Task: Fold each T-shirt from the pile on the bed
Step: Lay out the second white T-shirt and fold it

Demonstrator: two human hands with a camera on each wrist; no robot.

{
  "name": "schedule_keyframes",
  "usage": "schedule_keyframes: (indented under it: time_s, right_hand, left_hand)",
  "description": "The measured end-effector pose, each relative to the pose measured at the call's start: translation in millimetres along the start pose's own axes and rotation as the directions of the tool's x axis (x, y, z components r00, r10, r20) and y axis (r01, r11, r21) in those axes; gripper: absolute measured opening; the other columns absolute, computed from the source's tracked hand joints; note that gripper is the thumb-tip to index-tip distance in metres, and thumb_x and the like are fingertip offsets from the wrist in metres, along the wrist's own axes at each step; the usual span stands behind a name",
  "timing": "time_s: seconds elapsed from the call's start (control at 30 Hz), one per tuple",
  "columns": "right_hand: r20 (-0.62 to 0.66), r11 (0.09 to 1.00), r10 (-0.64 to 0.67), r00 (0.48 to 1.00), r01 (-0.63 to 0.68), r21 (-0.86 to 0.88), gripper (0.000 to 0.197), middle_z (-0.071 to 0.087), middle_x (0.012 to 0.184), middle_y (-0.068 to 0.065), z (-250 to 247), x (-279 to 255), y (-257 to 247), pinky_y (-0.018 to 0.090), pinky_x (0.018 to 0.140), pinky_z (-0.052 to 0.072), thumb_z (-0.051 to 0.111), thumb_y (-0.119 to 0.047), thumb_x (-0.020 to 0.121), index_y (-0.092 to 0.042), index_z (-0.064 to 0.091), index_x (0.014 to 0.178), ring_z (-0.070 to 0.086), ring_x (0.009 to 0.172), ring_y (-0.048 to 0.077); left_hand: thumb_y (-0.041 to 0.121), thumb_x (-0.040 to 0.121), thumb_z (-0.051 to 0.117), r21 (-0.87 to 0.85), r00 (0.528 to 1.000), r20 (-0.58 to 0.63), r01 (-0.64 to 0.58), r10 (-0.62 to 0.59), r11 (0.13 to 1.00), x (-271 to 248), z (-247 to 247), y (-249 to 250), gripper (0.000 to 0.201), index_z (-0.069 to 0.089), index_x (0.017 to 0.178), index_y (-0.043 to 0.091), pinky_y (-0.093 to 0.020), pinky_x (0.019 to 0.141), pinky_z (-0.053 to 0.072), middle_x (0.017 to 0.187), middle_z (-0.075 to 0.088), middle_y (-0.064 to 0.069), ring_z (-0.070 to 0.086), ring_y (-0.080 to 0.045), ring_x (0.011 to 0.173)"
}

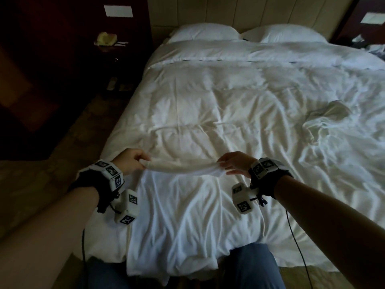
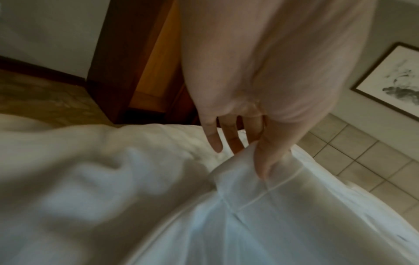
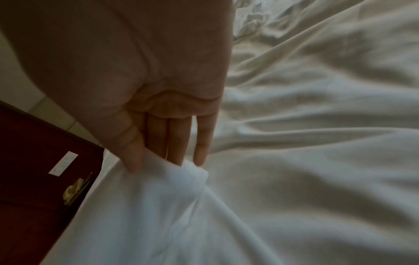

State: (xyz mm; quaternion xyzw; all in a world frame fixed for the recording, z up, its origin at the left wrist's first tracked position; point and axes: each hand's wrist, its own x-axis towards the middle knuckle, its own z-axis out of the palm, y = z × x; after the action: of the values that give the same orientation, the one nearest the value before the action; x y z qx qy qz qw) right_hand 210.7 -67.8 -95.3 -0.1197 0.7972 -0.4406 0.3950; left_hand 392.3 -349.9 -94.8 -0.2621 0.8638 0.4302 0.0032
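A white T-shirt [image 1: 179, 215] lies on the near part of the bed, and its lower end hangs over the bed's front edge. Its far edge is lifted off the duvet as a taut band between my two hands. My left hand [image 1: 142, 161] pinches the left end of that edge between thumb and fingers; the left wrist view shows the hand [image 2: 254, 157] on the T-shirt [image 2: 260, 224] near a seam. My right hand [image 1: 224, 166] pinches the right end, where the wrist view shows the hand [image 3: 156, 161] holding a bunch of T-shirt [image 3: 158, 206] cloth. A crumpled white pile [image 1: 329, 119] of cloth lies at the bed's right.
The bed [image 1: 218, 97] has a rumpled white duvet and two pillows [image 1: 204, 32] at the headboard. A dark nightstand [image 1: 110, 44] with a pale object stands to the left. Carpeted floor lies left of the bed. My blue-trousered legs [image 1: 252, 265] stand at the front edge.
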Motion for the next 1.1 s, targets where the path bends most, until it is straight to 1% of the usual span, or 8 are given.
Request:
schedule_keyframes:
  time_s: [0.17, 0.27, 0.4, 0.53, 0.73, 0.9, 1.0, 1.1]
  right_hand:
    - [0.002, 0.969, 0.017, 1.0, -0.016, -0.247, 0.039, 0.065, 0.071, -0.009, 17, -10, 22, 0.02, 0.067, 0.05, 0.042, 0.009, 0.091, -0.017, 0.063, 0.071, 0.06, 0.074, 0.006]
    - [-0.056, 0.965, 0.001, 0.998, -0.015, -0.261, 0.042, 0.063, 0.072, -0.004, 21, -11, 29, 0.017, 0.056, 0.048, 0.033, 0.008, 0.093, -0.014, 0.061, 0.07, 0.06, 0.067, 0.005]
    - [-0.279, 0.965, -0.095, 0.955, 0.019, -0.261, 0.033, 0.06, 0.066, -0.002, 26, 5, 33, 0.01, 0.042, 0.044, 0.044, 0.001, 0.091, -0.018, 0.058, 0.067, 0.057, 0.053, 0.005]
    - [-0.404, 0.942, -0.148, 0.903, 0.005, -0.335, 0.014, 0.064, 0.097, 0.004, 34, 14, 34, 0.026, 0.076, 0.045, 0.054, -0.017, 0.092, -0.012, 0.064, 0.101, 0.061, 0.092, 0.021]
    - [-0.051, 0.699, -0.278, 0.959, 0.165, -0.696, 0.046, 0.03, 0.153, 0.004, 49, 37, 27, 0.037, 0.116, 0.022, 0.042, -0.028, 0.1, -0.015, 0.036, 0.144, 0.028, 0.141, 0.023]
    - [0.005, 0.645, -0.154, 0.988, 0.104, -0.757, 0.036, 0.055, 0.132, 0.008, 35, 65, 24, 0.04, 0.107, 0.035, 0.038, -0.03, 0.1, -0.012, 0.056, 0.127, 0.049, 0.123, 0.029]
    - [0.058, 0.719, -0.112, 0.992, 0.121, -0.685, 0.038, 0.054, 0.131, 0.01, 26, 74, 18, 0.034, 0.102, 0.039, 0.054, -0.028, 0.094, -0.012, 0.054, 0.129, 0.051, 0.12, 0.028]
    - [0.193, 0.627, -0.012, 0.981, 0.158, -0.763, 0.042, 0.055, 0.116, 0.011, 20, 78, 10, 0.029, 0.09, 0.039, 0.057, -0.03, 0.094, -0.004, 0.054, 0.127, 0.052, 0.109, 0.024]
  left_hand:
    - [-0.011, 0.076, 0.068, 0.13, 0.983, 0.182, -0.004, -0.02, 0.991, -16, 9, -15, 0.026, 0.067, 0.082, 0.015, -0.01, 0.067, 0.041, 0.082, 0.062, 0.002, 0.056, -0.01, 0.079]
    - [-0.001, 0.077, 0.073, 0.172, 0.96, 0.27, 0.021, -0.068, 0.985, -22, 15, -20, 0.021, 0.07, 0.095, 0.009, -0.016, 0.075, 0.043, 0.086, 0.066, -0.002, 0.059, -0.014, 0.086]
    - [0.01, 0.081, 0.072, 0.11, 0.998, -0.025, 0.06, -0.058, 0.992, -18, 19, -21, 0.009, 0.07, 0.09, 0.011, -0.028, 0.087, 0.044, 0.093, 0.069, -0.008, 0.062, -0.023, 0.096]
    - [0.012, 0.085, 0.067, 0.08, 0.971, -0.23, 0.08, -0.059, 0.994, -14, 23, -17, 0.013, 0.067, 0.098, 0.011, -0.025, 0.083, 0.039, 0.097, 0.067, -0.006, 0.058, -0.02, 0.093]
    - [0.02, 0.092, 0.061, 0.109, 0.995, -0.087, 0.052, -0.043, 0.993, 1, 29, -9, 0.038, 0.056, 0.129, 0.014, -0.025, 0.089, 0.038, 0.127, 0.055, -0.011, 0.051, -0.02, 0.11]
    - [0.021, 0.088, 0.067, 0.218, 0.994, 0.077, 0.059, -0.077, 0.974, 20, 27, -9, 0.062, 0.039, 0.142, 0.017, -0.034, 0.099, 0.04, 0.141, 0.045, -0.01, 0.048, -0.028, 0.123]
    - [0.01, 0.08, 0.074, 0.25, 0.985, 0.131, 0.074, -0.109, 0.966, 35, 22, -18, 0.064, 0.045, 0.137, 0.014, -0.034, 0.095, 0.044, 0.132, 0.051, -0.011, 0.053, -0.027, 0.111]
    - [-0.001, 0.079, 0.069, 0.26, 0.961, 0.236, 0.082, -0.146, 0.962, 47, 17, -22, 0.053, 0.053, 0.127, 0.012, -0.035, 0.09, 0.048, 0.122, 0.058, -0.01, 0.056, -0.024, 0.101]
